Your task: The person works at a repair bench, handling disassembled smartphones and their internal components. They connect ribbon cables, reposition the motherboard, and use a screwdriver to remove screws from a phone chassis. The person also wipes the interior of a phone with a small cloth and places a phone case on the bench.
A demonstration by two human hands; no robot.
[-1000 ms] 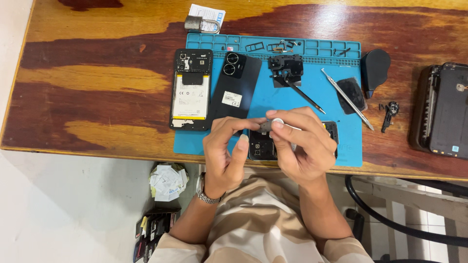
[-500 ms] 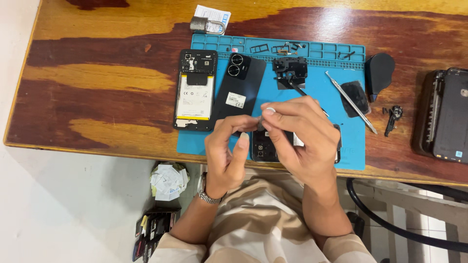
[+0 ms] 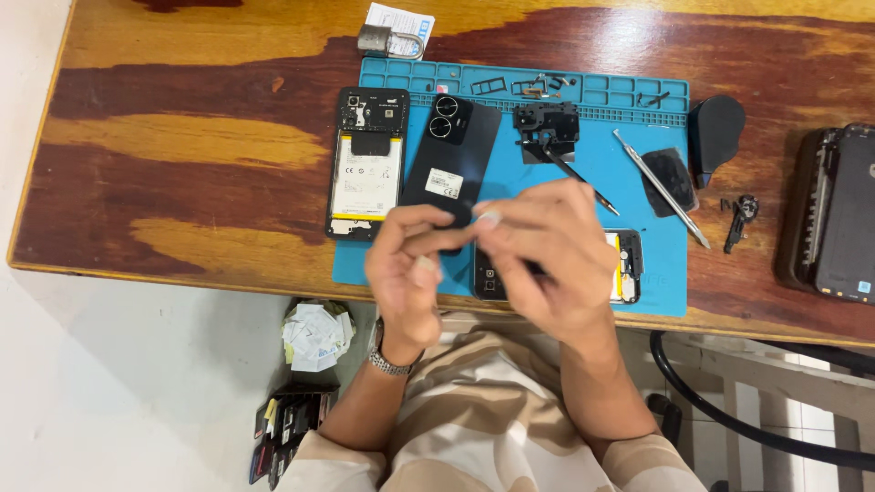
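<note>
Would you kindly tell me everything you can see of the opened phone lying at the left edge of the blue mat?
The opened phone lies flat, upright in the picture, its back cover off. A dark frame surrounds a pale battery that fills the middle; dark board parts sit at the top and a thin yellow strip runs near the bottom. Its left part rests on the wooden table, its right on the blue mat. A black back cover lies beside it on the right. No hand touches it.

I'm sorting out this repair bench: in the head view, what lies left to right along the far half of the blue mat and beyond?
Opened phone with pale battery → black phone back cover → black camera frame part → thin metal pry tool → black teardrop-shaped pick → dark device at the table's right edge.
</note>
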